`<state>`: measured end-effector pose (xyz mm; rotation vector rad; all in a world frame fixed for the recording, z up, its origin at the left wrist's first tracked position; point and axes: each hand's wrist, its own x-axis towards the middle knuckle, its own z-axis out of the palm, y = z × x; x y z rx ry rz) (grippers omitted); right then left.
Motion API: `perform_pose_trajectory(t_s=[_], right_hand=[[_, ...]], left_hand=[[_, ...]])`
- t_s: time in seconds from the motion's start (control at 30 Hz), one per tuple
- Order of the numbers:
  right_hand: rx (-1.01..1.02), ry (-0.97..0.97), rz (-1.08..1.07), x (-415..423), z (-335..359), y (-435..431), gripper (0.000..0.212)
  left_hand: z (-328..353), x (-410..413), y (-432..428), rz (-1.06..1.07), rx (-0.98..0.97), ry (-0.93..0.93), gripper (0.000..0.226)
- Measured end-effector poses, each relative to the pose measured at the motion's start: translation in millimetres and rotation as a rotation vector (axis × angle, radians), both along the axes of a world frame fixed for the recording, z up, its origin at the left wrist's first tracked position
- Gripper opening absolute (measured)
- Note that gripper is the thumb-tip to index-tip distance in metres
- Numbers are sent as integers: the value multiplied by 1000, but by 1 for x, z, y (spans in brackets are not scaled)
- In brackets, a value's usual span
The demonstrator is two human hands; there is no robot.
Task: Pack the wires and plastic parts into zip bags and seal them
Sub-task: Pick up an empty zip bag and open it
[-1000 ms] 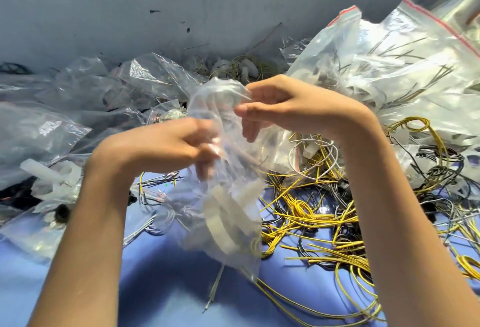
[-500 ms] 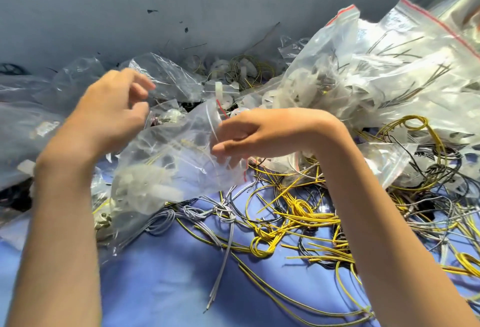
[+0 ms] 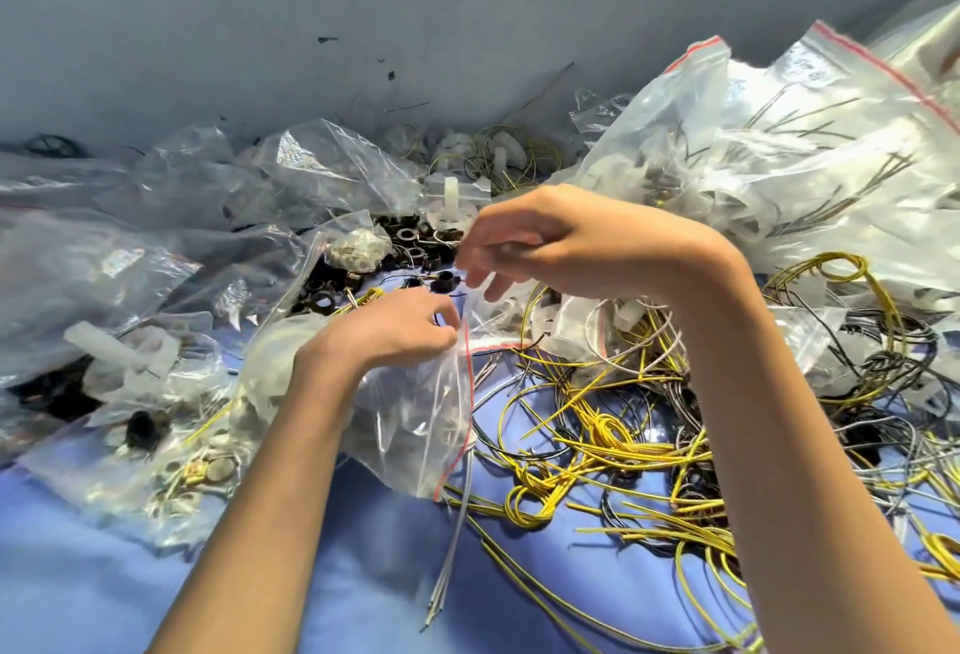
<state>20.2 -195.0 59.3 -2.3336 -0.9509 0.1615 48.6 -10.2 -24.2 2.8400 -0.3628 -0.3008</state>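
Observation:
A clear zip bag [image 3: 415, 425] with a red strip along its mouth lies in the middle of the blue surface. My left hand [image 3: 395, 326] pinches the upper end of that red-edged mouth. My right hand [image 3: 561, 243] hovers just above and to the right, fingers curled and pinching the same bag's top edge. Loose yellow, grey and black wires [image 3: 613, 440] sprawl to the right of the bag. White plastic parts [image 3: 109, 347] show inside bags at the left.
Filled and crumpled zip bags are heaped at the left [image 3: 78, 269] and a big pile of them at the right [image 3: 779, 160]. Small black ring parts [image 3: 410, 238] lie behind my hands. A grey wall [image 3: 415, 4] closes the back. Blue cloth [image 3: 78, 591] shows near me.
The filled bag went down onto the left pile. My left hand came down from the upper left to a red-edged bag in the middle; my right hand rose slightly to its top edge.

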Motion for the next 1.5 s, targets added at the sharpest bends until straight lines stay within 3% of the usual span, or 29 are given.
perform_pose_trajectory(t_s=[0.17,0.33,0.43,0.53,0.67,0.8,0.87,1.03,1.17,1.27,1.37,1.5], right_hand=[[-10,7,-7,-2,3,-1,20],[-20,-9,-22,-2,2,-3,21],[-12,-11,-39,-1,2,-6,20],[5,-17,-59,0,3,-9,19],[20,-29,-94,2,4,-14,19],[55,-34,-134,5,3,-16,19],[90,-66,-159,7,3,-16,18],[154,-267,-259,12,2,-13,18],[182,-349,-244,14,1,-11,34],[156,-340,-244,14,-2,-11,22],[271,-217,-222,15,-4,-13,20],[383,-269,-266,16,0,-10,27]], left_hand=[[-3,-7,-2,-1,30,104,60],[-6,-5,2,50,-82,61,34],[-1,-4,6,85,-139,-44,39],[8,-2,11,135,-125,-167,23],[25,-7,15,262,-158,-408,30],[44,-13,11,379,-363,-712,20],[52,-17,9,351,-493,-777,20],[65,-35,-4,135,-747,-672,20],[72,-44,-16,16,-909,-567,28],[73,-48,-19,-54,-1008,-535,36],[73,-47,-15,-30,-967,-527,34],[70,-43,-12,65,-787,-482,27]])
